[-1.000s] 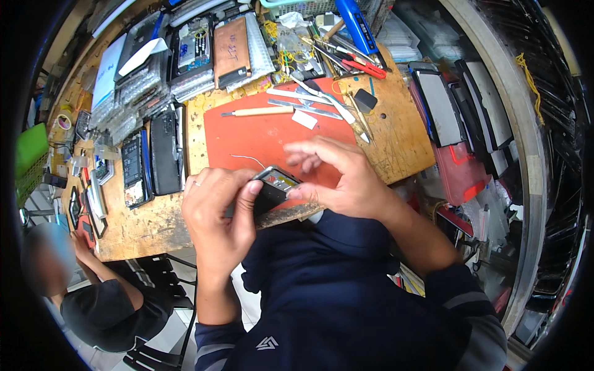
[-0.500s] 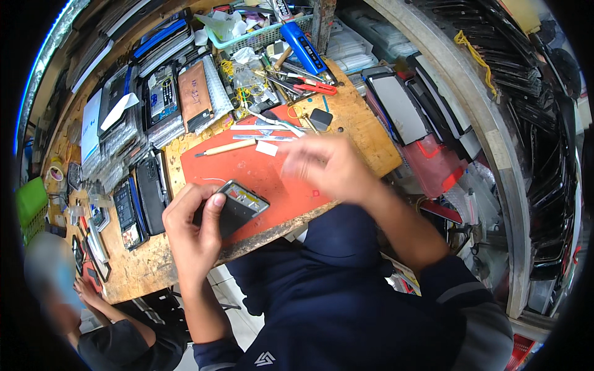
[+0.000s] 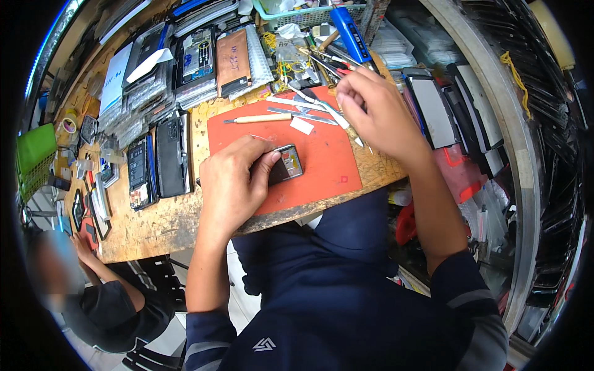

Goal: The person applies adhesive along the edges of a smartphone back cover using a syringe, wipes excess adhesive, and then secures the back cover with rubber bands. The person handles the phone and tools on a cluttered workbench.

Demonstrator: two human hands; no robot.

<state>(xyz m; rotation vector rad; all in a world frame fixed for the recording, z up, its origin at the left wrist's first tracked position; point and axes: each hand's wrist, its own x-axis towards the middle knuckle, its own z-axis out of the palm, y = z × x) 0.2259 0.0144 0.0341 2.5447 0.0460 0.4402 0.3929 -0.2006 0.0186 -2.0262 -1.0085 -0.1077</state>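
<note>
My left hand [image 3: 232, 185] grips a dark phone-like device [image 3: 284, 170] at the red mat [image 3: 328, 161], thumb along its edge, with small inner parts visible at one end. A thin white wire shows behind it. My right hand [image 3: 377, 117] is raised over the mat's right edge, fingers loosely bent and apart, nothing visible in them. Close by are white-handled tools [image 3: 337, 116], metal blades [image 3: 292, 112] and red-handled tools [image 3: 345, 72]. A wooden-handled tool [image 3: 260, 118] and a small white card [image 3: 302, 125] lie on the mat.
Wooden bench [image 3: 161, 229] holds wrapped panel stacks [image 3: 130, 83], opened devices [image 3: 141, 173], a teal basket [image 3: 309, 18] and a blue cylindrical tool [image 3: 351, 37]. Panels [image 3: 433, 111] stand at right beside a metal frame. A co-worker [image 3: 105, 303] sits at lower left, hands at the bench.
My right hand has left the device and moved up and right toward the tools. My left hand still holds the device at the mat. The camera view has shifted.
</note>
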